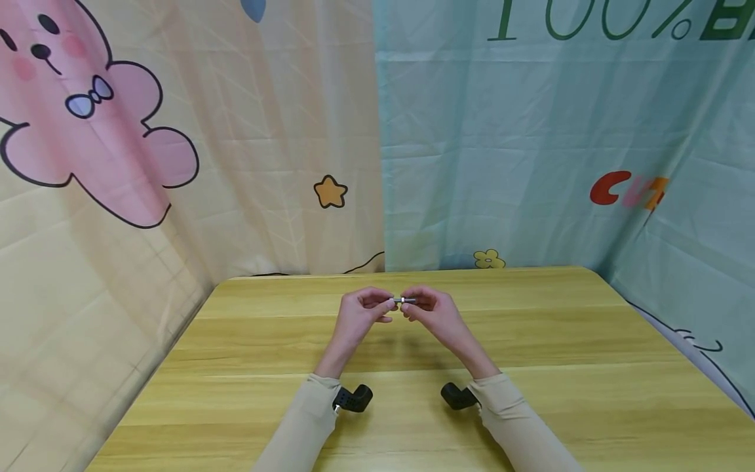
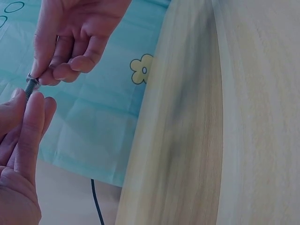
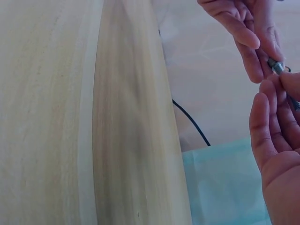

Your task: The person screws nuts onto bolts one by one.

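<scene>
A small metal bolt (image 1: 409,300) is held level between the two hands above the table, with a shiny nut (image 1: 403,299) around its middle. My left hand (image 1: 361,316) pinches the bolt's left end between thumb and fingertips. From the other side, my right hand (image 1: 435,316) pinches at the nut with thumb and forefinger. The threaded shank (image 2: 30,88) shows between both sets of fingertips in the left wrist view. In the right wrist view, one bolt end (image 3: 272,62) lies against the left fingers, and the right thumb partly covers the nut.
Beneath the hands spreads a wood-grain table (image 1: 283,393), its far edge near the printed curtains (image 1: 501,151). A black cable (image 3: 192,121) runs beyond the table edge. Black wrist mounts (image 1: 354,398) sit on both sleeves.
</scene>
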### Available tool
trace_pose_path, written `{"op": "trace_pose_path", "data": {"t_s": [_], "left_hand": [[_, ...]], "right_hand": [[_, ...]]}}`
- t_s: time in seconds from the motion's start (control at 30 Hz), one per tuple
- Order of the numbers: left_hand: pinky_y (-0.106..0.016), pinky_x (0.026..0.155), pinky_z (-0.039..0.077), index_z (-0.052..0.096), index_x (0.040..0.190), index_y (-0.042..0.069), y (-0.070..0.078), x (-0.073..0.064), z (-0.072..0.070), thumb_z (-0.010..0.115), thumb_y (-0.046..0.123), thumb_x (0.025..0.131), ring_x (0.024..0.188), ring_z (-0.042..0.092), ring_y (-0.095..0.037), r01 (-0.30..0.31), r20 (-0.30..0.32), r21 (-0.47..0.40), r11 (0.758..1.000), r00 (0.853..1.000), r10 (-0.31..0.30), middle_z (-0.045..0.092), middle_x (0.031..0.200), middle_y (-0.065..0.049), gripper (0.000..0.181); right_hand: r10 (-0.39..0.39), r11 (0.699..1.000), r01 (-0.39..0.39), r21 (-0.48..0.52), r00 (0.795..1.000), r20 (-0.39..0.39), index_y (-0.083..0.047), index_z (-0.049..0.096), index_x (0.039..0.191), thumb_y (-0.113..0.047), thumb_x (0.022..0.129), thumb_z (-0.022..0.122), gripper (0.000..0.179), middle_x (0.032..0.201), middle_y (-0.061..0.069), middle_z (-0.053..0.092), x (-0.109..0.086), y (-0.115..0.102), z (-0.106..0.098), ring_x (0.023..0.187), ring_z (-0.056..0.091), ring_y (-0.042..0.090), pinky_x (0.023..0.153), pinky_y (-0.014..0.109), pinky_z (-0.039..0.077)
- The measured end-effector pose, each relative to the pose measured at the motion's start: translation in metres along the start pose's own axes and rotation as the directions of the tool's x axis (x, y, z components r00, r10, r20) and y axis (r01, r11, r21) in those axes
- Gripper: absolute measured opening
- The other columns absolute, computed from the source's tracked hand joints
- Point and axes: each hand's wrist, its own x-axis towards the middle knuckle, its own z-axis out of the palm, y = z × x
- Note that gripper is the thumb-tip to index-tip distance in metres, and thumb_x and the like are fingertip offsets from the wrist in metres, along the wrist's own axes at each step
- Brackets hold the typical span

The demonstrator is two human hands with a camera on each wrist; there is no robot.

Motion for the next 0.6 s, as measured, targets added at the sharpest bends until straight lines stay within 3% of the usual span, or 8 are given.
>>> {"op": "trace_pose_path", "data": {"t_s": [0.2, 0.37, 0.43, 0.6], "left_hand": [[-0.035, 0.072, 0.062, 0.069, 0.103, -0.010, -0.018, 0.007, -0.001, 0.071, 0.001, 0.090, 0.094, 0.069, -0.034, -0.009, -0.025, -0.004, 1.000, 1.000, 0.008, 0.069, 0.100, -0.025, 0.018], [-0.036, 0.071, 0.062, 0.069, 0.102, -0.009, -0.020, 0.006, 0.000, 0.073, 0.004, 0.089, 0.089, 0.071, -0.026, -0.024, -0.029, 0.010, 1.000, 0.999, 0.024, 0.071, 0.096, -0.019, 0.019], [-0.036, 0.072, 0.062, 0.068, 0.103, -0.012, -0.016, 0.005, 0.000, 0.071, 0.001, 0.090, 0.091, 0.070, -0.028, -0.018, -0.018, 0.017, 1.000, 1.000, 0.019, 0.070, 0.097, -0.022, 0.019], [-0.035, 0.073, 0.062, 0.066, 0.107, -0.015, -0.015, 0.005, 0.000, 0.069, 0.000, 0.091, 0.095, 0.069, -0.035, -0.005, -0.005, 0.004, 1.000, 1.000, 0.005, 0.068, 0.103, -0.029, 0.022]], "right_hand": [[0.053, 0.998, -0.053, -0.022, 0.999, 0.006, 0.013, 0.064, 0.106, -0.009, 0.100, 0.059, 0.024, 0.090, 0.023, 0.068, 0.000, -0.003, 0.001, 0.082, 0.065, 0.032, 0.074, 0.039, 0.059], [0.104, 0.995, -0.104, -0.004, 0.995, -0.005, 0.011, 0.066, 0.100, -0.013, 0.101, 0.058, 0.025, 0.085, 0.022, 0.067, 0.000, -0.003, 0.002, 0.077, 0.063, 0.031, 0.072, 0.039, 0.060], [0.109, 0.994, -0.109, -0.001, 0.994, -0.021, 0.010, 0.067, 0.099, -0.016, 0.101, 0.058, 0.027, 0.083, 0.020, 0.067, 0.003, 0.006, 0.003, 0.075, 0.063, 0.027, 0.070, 0.036, 0.060], [0.040, 0.999, -0.042, -0.034, 0.997, -0.063, 0.003, 0.064, 0.114, -0.022, 0.100, 0.060, 0.029, 0.096, 0.014, 0.068, 0.009, 0.030, 0.003, 0.087, 0.064, 0.029, 0.074, 0.036, 0.059]]}}
